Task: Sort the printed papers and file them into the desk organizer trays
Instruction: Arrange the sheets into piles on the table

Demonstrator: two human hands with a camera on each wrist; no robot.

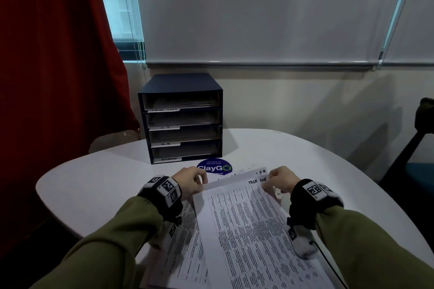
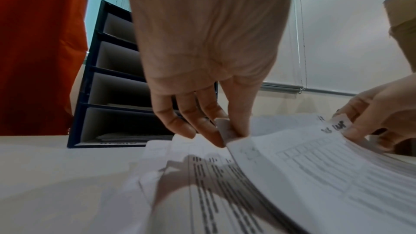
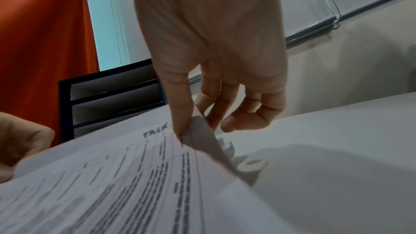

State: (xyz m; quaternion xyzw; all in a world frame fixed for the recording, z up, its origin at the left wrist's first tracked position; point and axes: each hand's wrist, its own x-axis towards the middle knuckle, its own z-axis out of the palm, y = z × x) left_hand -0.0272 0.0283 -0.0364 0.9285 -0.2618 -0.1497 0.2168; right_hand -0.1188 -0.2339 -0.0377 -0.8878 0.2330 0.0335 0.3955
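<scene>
I pinch the top sheet (image 1: pixel 246 225) at its two far corners — my left hand (image 1: pixel 190 180) on the left corner, my right hand (image 1: pixel 280 179) on the right, thumb on top. The sheet lifts off the stack of papers (image 1: pixel 185 253), which lies at the near edge of the white table (image 1: pixel 98 178); bare tabletop stretches to either side. The organizer (image 1: pixel 180 117) stands well beyond, near the far edge, its four trays labelled TASK LIST, I.T, H.R and ADMIN. My sheet reads "TASK" in marker — the second word is partly under my thumb. A blue ClayGo sticker (image 1: pixel 215 167) sits between the stack and the organizer. The printed table text is too small to read, and the stack's near end is cut off.
</scene>
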